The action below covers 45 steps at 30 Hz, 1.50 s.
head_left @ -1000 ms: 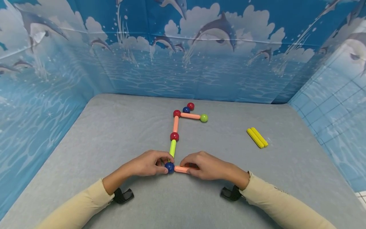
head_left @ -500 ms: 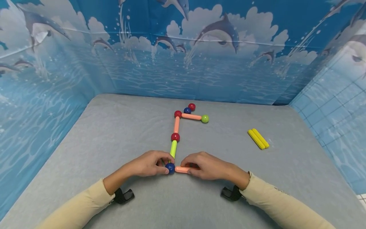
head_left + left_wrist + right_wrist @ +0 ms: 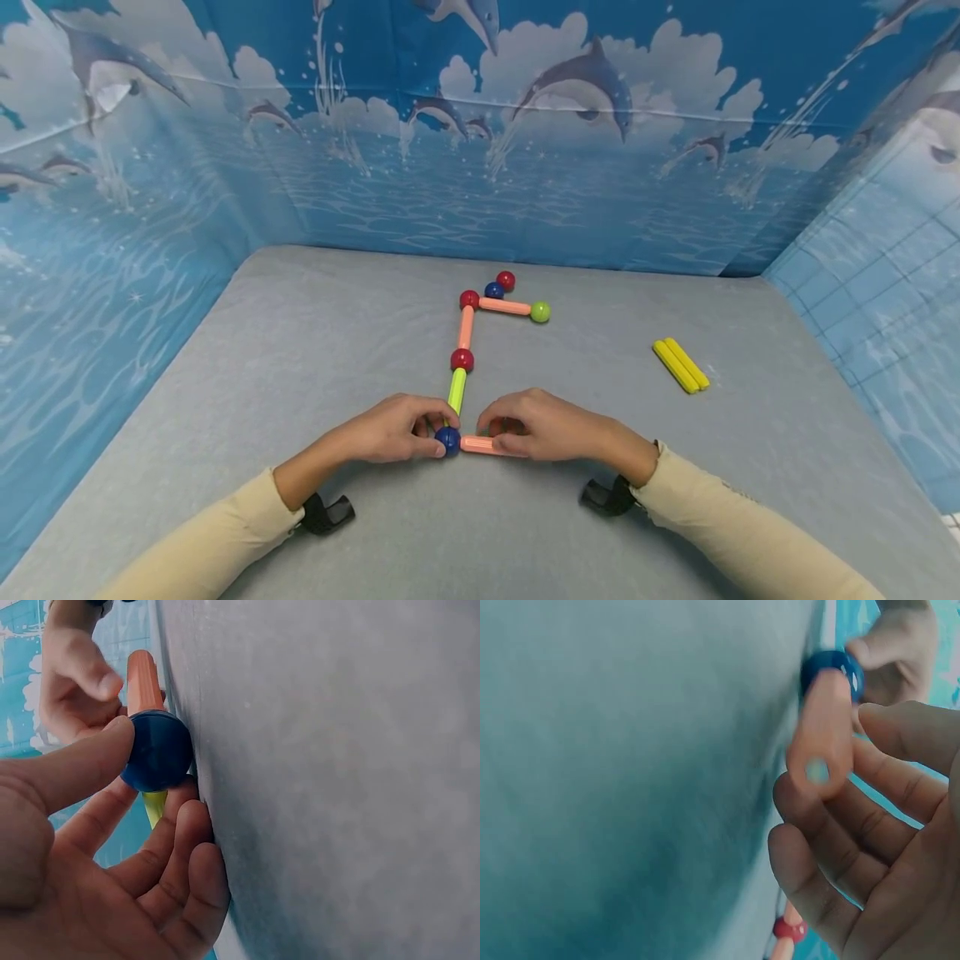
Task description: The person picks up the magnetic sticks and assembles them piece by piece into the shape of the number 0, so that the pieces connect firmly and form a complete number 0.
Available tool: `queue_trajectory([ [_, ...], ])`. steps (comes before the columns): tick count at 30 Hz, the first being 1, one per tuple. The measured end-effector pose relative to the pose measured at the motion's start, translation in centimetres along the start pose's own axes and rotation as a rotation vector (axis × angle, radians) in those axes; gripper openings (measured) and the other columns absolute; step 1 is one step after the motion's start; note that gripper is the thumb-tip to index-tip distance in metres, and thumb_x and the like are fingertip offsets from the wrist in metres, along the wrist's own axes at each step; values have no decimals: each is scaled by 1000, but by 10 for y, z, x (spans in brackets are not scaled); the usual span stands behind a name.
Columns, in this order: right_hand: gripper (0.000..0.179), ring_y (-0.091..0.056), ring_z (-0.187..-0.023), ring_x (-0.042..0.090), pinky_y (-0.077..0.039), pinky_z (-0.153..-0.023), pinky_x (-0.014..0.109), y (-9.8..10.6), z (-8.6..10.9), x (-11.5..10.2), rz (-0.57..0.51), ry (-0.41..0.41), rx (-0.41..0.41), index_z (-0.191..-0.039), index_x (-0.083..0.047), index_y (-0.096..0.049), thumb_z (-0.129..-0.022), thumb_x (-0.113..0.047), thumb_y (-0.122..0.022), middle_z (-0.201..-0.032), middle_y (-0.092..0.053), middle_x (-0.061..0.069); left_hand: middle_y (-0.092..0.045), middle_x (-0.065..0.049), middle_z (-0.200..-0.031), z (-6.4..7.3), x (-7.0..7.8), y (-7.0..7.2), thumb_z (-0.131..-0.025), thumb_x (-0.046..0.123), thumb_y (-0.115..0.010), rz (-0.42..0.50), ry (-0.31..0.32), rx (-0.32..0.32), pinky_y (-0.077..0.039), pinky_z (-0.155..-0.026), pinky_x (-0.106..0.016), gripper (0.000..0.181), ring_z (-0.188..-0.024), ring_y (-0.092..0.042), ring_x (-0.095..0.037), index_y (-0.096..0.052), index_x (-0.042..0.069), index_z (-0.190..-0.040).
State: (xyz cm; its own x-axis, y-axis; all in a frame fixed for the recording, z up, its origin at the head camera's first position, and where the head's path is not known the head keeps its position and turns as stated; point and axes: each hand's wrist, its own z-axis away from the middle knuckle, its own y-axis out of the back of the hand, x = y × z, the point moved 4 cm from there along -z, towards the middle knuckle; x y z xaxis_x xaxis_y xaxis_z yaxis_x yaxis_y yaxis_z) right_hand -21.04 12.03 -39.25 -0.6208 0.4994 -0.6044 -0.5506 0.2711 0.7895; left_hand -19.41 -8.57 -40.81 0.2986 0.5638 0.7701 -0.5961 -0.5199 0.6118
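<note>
My left hand point(image 3: 390, 429) pinches a blue ball point(image 3: 448, 441) between thumb and fingers at the near end of a figure of magnetic building sticks and balls. A yellow-green stick point(image 3: 457, 392) runs from this ball away to a red ball point(image 3: 462, 360). On the right, an orange stick point(image 3: 477, 444) has its end against the blue ball. Around that stick my right hand point(image 3: 551, 427) is loosely spread; in the right wrist view its thumb point(image 3: 889, 727) stands off the stick's side, with its fingers below the pale round end.
Farther back, another orange stick point(image 3: 466, 329) leads to a red ball point(image 3: 469, 300). A third orange stick point(image 3: 505, 307) goes right to a green ball point(image 3: 540, 312). Loose blue point(image 3: 494, 290) and red point(image 3: 506, 280) balls lie behind. Two yellow sticks point(image 3: 680, 365) lie on the right.
My right hand has loosened and risen slightly off the orange stick, which stays against the blue ball. My left hand holds the blue ball as before.
</note>
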Motion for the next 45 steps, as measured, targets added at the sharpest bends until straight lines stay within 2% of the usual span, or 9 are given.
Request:
queue_trajectory([
  [6, 27, -60, -85, 7, -53, -76, 22, 34, -11, 18, 49, -71, 102, -122, -9, -68, -96, -16, -63, -98, -70, -3, -67, 1, -93, 0, -3, -1, -89, 12, -73, 23, 16, -7, -47, -63, -21, 24, -74, -57, -9, -69, 17, -112],
  [13, 25, -63, -91, 19, -54, -77, 36, 81, -30, 59, 87, -206, 327, -119, -4, -68, -98, -12, -60, -106, -71, 9, -67, 1, -94, -1, -6, 0, -89, 11, -73, 29, 19, -12, -46, -64, -20, 24, -74, -57, -10, -69, 17, -112],
  [19, 25, -61, -90, 24, -52, -77, 39, 95, -53, 85, 140, -332, 424, -121, -8, -69, -99, -16, -58, -107, -68, 11, -67, 1, -96, 0, -8, -1, -89, 11, -72, 32, 40, -14, -46, -65, -22, 25, -76, -56, -12, -69, 18, -113],
  [24, 28, -61, -92, 25, -52, -80, 41, 96, -76, 96, 256, -375, 449, -123, -11, -68, -98, -17, -58, -106, -69, 11, -68, 1, -97, 2, -9, 1, -89, 10, -72, 31, 42, -10, -46, -66, -21, 26, -76, -57, -11, -69, 17, -113],
  [29, 33, -62, -102, 28, -52, -90, 44, 97, -95, 101, 341, -362, 458, -128, -11, -66, -97, -11, -57, -115, -69, 12, -68, 1, -96, 1, -8, 2, -89, 11, -72, 22, 38, -7, -47, -65, -21, 25, -76, -57, -10, -69, 17, -113],
  [36, 38, -50, -102, 31, -47, -84, 42, 100, -104, 107, 501, -355, 452, -131, -16, -66, -97, -5, -55, -126, -59, 13, -68, 0, -96, 0, -7, 2, -89, 10, -72, 30, 23, -15, -46, -66, -21, 25, -76, -57, -10, -69, 17, -113],
  [41, 39, -47, -112, 32, -42, -83, 43, 106, -110, 108, 593, -320, 429, -128, -22, -69, -96, -3, -57, -139, -57, 10, -68, 0, -95, -1, -7, 2, -89, 9, -72, 42, 14, -15, -47, -66, -20, 25, -76, -57, -10, -69, 16, -113],
  [45, 39, -45, -123, 33, -41, -88, 45, 110, -113, 108, 610, -297, 390, -127, -25, -69, -95, -5, -59, -142, -56, 9, -68, 0, -96, -1, -8, 2, -89, 9, -72, 46, 9, -18, -47, -67, -20, 25, -76, -57, -10, -69, 16, -113],
])
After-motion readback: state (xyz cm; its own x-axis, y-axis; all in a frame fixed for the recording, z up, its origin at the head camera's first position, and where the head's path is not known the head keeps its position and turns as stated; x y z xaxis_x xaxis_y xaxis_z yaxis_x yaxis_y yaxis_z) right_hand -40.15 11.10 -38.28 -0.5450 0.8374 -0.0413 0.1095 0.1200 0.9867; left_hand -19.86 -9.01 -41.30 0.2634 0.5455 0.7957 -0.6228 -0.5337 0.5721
